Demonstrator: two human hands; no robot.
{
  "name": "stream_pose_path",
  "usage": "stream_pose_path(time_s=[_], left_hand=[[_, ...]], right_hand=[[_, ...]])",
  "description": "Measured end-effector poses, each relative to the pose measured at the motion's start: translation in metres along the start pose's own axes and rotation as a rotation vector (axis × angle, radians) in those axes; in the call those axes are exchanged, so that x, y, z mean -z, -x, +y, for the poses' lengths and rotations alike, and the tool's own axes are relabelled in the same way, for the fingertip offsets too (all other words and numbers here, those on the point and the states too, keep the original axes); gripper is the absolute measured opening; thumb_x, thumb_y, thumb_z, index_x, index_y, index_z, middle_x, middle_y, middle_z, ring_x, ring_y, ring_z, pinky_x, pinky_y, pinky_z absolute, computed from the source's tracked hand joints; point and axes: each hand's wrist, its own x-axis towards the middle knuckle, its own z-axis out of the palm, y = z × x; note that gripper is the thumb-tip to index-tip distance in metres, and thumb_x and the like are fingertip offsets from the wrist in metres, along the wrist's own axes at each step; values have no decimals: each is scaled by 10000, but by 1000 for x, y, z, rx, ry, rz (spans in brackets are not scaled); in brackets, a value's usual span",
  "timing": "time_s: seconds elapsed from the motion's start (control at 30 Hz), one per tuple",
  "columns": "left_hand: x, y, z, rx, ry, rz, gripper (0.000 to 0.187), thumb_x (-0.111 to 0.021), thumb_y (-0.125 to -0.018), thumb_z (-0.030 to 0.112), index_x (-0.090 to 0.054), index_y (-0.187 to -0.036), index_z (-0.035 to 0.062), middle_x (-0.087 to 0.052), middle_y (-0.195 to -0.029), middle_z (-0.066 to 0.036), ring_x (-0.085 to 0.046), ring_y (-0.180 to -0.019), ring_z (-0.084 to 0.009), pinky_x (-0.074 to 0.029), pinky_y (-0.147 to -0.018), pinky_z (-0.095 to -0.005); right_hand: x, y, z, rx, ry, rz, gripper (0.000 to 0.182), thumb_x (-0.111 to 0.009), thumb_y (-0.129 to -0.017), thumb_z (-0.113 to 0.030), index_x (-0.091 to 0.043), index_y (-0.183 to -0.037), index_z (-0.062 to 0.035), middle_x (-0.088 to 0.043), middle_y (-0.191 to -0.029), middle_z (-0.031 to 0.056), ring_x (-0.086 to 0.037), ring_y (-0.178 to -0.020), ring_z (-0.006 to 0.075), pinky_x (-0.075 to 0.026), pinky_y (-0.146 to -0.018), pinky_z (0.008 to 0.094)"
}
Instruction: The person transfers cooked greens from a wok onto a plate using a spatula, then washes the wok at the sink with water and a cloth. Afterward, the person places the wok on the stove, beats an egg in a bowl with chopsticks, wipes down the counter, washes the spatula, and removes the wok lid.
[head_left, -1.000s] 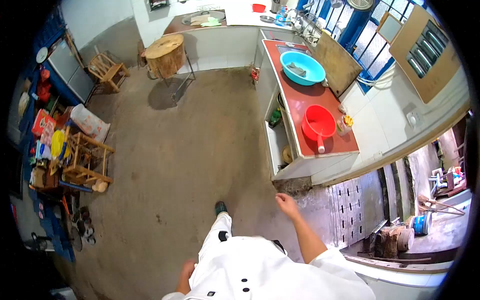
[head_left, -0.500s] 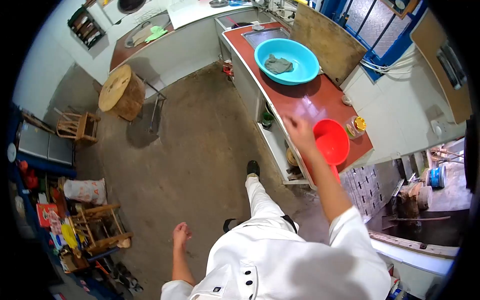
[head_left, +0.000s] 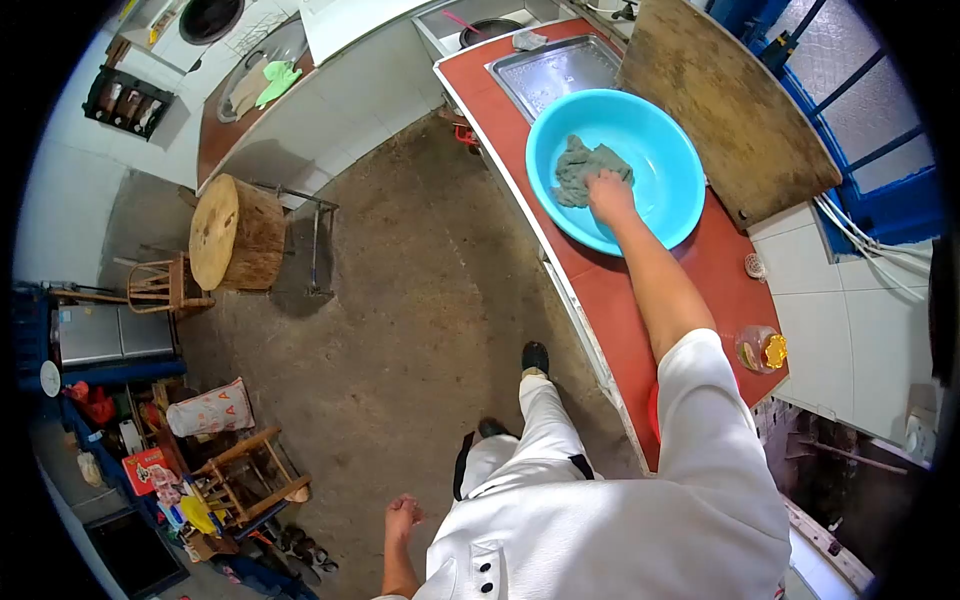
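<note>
My right hand (head_left: pixel 608 197) reaches into a light-blue plastic basin (head_left: pixel 680 150) on the red counter. Its fingers are closed on a crumpled grey-green cloth (head_left: pixel 577 172) that lies on the basin's bottom; the fingertips are partly lost against the fabric. Low in the view, my left hand (head_left: pixel 403 515) hangs over the floor beside my leg, fingers curled in and nothing visible in them. Just a sliver of the red plastic dipper (head_left: pixel 654 408) shows past my right sleeve.
A metal tray (head_left: pixel 545 75) lies behind the basin on the red counter (head_left: pixel 610 300). A wooden board (head_left: pixel 725 110) leans at the wall. Near the counter's end stands a yellow-lidded jar (head_left: pixel 758 350). Across the floor are a wooden block (head_left: pixel 240 235) and a chair (head_left: pixel 165 285).
My right hand has moved from beside the dipper forward into the basin and onto the cloth. I have come closer to the basin, and my sleeve now covers most of the dipper.
</note>
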Motion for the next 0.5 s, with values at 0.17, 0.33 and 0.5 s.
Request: stream_pose_path(time_s=[0.17,0.33,0.5], left_hand=[[-38,5,113,-219,-190,-84,382,-572,-927,236,-535,-1215,-13,-632,-971,-118,-643,-811,-234,-537,-624,-361],[-117,39,231,-534,-230,-304,323,-584,-921,187,-567,-1188,7,-633,-916,-44,-593,-797,-128,-496,-672,-271],[-216,133,318,-865,-346,-806,329,-582,-930,150,-541,-1213,-11,-627,-922,-30,-566,-790,-91,-461,-694,-223]], right_hand=[[17,-8,12,-90,-189,135,226,-457,-895,-171,-586,-1004,-20,-612,-997,215,-579,-989,390,-475,-811,479],[104,38,22,-268,-820,506,283,-459,-958,-251,-539,-1008,15,-626,-940,234,-611,-897,362,-472,-795,436],[195,149,10,-112,-1547,695,256,-430,-1007,-241,-543,-1012,-11,-561,-945,28,-514,-875,105,-431,-804,259]])
